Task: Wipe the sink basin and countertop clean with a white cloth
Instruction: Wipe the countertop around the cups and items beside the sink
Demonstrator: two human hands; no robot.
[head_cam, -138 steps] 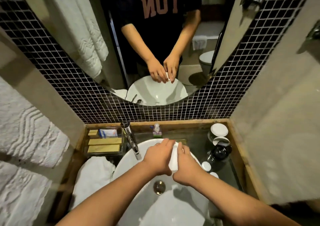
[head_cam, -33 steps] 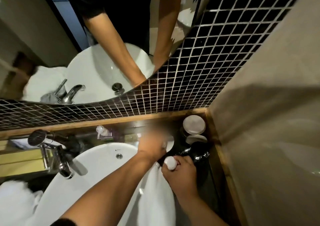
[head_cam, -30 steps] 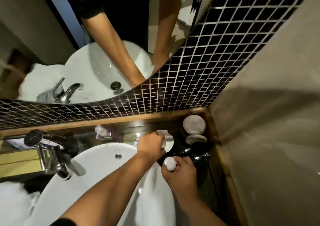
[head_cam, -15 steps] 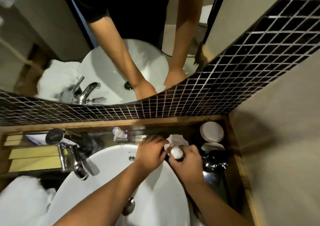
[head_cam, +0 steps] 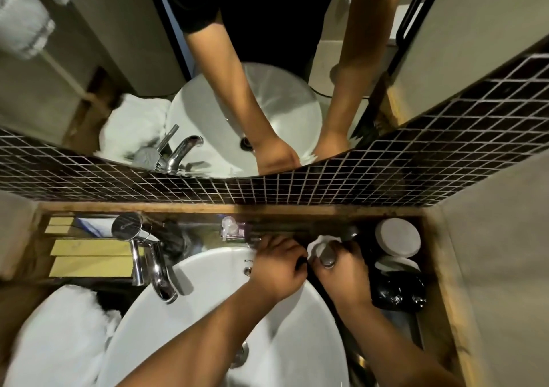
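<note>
Hands meet at the far rim of the white sink basin [head_cam: 208, 312]: the left hand [head_cam: 277, 267] is curled closed on the rim, though what it grips cannot be told. The right hand [head_cam: 344, 270] clasps a small round-capped bottle [head_cam: 326, 256] just beside the white cloth [head_cam: 319, 242], which lies bunched on the dark countertop [head_cam: 395, 321] behind the basin, near the round white lids [head_cam: 397, 237].

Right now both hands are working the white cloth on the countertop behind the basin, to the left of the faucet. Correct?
Not quite. In the head view the left hand and right hand work the white cloth on the countertop behind the basin, but to the right of the faucet.
</note>
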